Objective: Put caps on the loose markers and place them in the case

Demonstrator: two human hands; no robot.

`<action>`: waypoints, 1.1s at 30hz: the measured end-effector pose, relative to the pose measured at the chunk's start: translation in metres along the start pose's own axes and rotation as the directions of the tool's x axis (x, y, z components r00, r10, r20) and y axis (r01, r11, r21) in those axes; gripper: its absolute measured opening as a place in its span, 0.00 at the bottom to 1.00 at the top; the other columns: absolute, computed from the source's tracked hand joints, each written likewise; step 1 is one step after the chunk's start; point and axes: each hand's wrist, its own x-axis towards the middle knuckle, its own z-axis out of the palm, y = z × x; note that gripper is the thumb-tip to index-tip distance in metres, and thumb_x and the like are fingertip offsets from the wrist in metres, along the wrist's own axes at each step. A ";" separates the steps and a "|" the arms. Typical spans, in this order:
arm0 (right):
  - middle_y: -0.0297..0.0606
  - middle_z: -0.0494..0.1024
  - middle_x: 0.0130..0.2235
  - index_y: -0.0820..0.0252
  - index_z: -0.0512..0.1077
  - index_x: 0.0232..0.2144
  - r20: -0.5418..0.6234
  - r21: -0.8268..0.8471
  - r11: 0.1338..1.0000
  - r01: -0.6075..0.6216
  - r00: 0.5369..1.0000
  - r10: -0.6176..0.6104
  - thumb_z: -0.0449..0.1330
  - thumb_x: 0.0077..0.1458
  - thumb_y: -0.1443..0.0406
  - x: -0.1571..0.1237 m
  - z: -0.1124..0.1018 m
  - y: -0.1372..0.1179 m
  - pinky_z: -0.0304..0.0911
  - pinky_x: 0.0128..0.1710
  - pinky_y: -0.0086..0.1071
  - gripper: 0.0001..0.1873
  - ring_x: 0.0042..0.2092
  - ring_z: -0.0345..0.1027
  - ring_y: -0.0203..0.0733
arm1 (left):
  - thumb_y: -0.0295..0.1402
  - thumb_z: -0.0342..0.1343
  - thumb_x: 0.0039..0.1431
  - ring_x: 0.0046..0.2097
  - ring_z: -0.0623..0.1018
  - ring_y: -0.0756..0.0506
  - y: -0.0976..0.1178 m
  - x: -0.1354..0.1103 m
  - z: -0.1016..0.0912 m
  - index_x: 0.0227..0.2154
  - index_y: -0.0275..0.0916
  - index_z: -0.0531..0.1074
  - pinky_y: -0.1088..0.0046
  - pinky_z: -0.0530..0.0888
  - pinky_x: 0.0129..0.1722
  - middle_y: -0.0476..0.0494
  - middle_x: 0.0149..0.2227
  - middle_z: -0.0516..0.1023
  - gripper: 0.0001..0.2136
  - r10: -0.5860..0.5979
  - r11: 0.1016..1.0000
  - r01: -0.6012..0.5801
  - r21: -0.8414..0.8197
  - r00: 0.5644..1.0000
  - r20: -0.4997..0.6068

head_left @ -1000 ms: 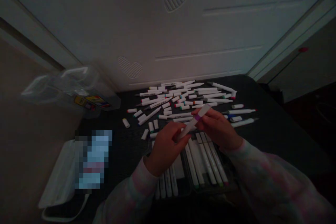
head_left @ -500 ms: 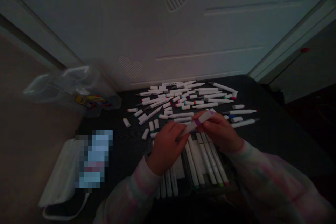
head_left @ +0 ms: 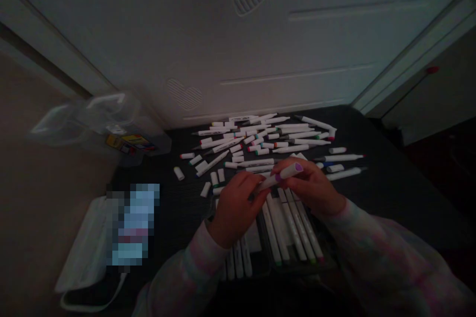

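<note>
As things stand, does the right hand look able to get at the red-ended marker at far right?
Probably yes, once freed: the right hand is holding the purple-banded marker along with the left hand. The red-ended marker lies close by, with nothing seen on top of it.

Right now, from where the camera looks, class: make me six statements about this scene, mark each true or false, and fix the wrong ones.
1. The left grip and right grip are both on one marker. True.
2. That marker's band is green. False: the band is purple.
3. A clear plastic case stands to the left of the scattered markers in this view. True.
4. The tabletop is white. False: the tabletop is dark.
5. Loose caps lie among the scattered markers. True.
6. The small heart is smooth. False: the small heart is striped.
</note>
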 end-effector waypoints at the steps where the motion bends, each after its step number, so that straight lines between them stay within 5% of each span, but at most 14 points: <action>1: 0.33 0.75 0.32 0.54 0.74 0.34 0.003 0.003 1.000 0.002 1.000 -0.002 0.62 0.48 0.64 0.000 0.000 0.000 0.65 0.33 0.27 0.08 0.32 0.68 0.33 | 0.30 0.54 0.54 0.35 0.71 0.48 0.000 0.000 0.000 0.34 0.35 0.69 0.72 0.70 0.34 0.45 0.31 0.71 0.06 0.001 1.000 -0.001 0.000 1.000 -0.002; 33: 0.30 0.74 0.29 0.53 0.73 0.31 -0.119 0.003 1.000 -0.030 0.992 0.030 0.64 0.46 0.62 0.001 -0.002 0.005 0.63 0.29 0.25 0.07 0.28 0.66 0.31 | 0.31 0.50 0.56 0.37 0.71 0.47 0.002 0.000 -0.002 0.36 0.36 0.67 0.72 0.69 0.34 0.45 0.32 0.71 0.06 0.020 1.000 -0.020 -0.011 0.999 0.049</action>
